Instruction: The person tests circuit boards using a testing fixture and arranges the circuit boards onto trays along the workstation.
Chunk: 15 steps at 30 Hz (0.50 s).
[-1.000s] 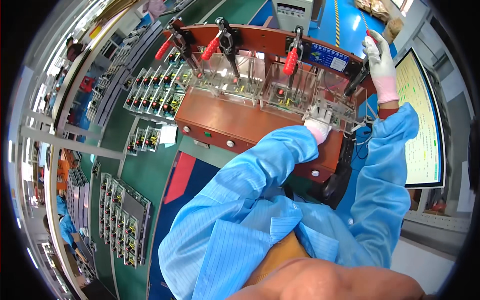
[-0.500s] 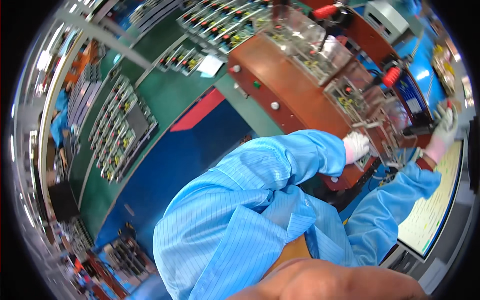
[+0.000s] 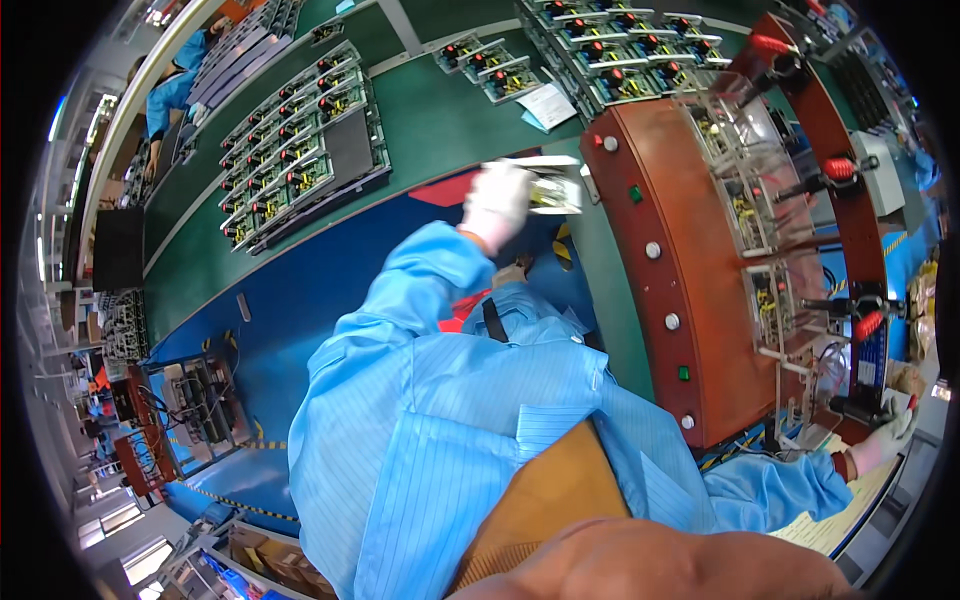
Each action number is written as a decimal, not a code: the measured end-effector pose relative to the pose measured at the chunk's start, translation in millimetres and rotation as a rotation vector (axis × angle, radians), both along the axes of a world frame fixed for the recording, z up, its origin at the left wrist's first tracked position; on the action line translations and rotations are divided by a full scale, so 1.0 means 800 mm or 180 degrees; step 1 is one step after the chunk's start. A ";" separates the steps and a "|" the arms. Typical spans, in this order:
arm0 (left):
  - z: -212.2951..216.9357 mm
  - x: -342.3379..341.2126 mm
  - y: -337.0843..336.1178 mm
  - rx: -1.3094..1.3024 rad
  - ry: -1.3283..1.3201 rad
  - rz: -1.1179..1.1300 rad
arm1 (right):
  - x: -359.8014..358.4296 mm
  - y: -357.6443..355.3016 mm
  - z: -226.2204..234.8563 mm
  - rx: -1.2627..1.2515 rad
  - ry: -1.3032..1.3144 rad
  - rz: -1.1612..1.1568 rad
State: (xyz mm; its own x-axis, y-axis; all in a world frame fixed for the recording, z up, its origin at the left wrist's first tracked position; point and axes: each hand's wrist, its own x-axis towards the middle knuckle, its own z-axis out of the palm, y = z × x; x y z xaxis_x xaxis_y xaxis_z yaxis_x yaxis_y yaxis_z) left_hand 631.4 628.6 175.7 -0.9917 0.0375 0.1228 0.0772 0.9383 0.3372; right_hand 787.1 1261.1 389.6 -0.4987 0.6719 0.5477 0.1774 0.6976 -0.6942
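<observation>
My left hand [image 3: 497,205], in a white glove, is closed on one side of a circuit board module [image 3: 556,192] with a pale frame and yellow parts. It is held up in front of the green bench, left of the reddish-brown test box [image 3: 660,270]. At the far right, my gloved right hand [image 3: 882,442] is closed around a lever handle, whose red tip shows above the fingers. Beside that hand is a black clamp part [image 3: 856,410]. A clear-covered fixture [image 3: 775,310] on the box stands near it.
Several similar modules stand on a tray [image 3: 350,145] at left and in rows [image 3: 620,50] at the back. Papers [image 3: 548,105] lie on the green bench [image 3: 430,120]. Red-handled clamps [image 3: 840,170] line the upright brown panel. Another person's blue sleeve [image 3: 172,100] shows far left.
My left hand has moved from the fixture leftward, away from the test box, and now carries a module. My right hand stays by the clamp. The view has turned left.
</observation>
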 end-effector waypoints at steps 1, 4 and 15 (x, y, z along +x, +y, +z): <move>-0.026 -0.002 -0.053 -0.0093 0.0642 -0.0001 | -0.002 -0.005 0.000 -0.0130 0.0069 -0.0040; -0.071 -0.017 -0.178 -0.0512 0.0761 0.0640 | -0.008 -0.054 0.013 0.0099 0.0004 -0.0358; -0.109 -0.123 -0.396 -0.0754 0.1409 0.1247 | 0.009 -0.019 0.016 -0.0185 -0.0168 -0.0603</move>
State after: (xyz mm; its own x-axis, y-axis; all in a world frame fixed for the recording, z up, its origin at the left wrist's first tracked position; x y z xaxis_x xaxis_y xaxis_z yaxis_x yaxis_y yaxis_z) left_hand 533.0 311.5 88.1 -0.7945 -0.2415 0.5571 -0.2025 0.9704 0.1319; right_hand 794.6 1246.3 402.1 -0.3874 0.7861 0.4816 0.3389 0.6072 -0.7186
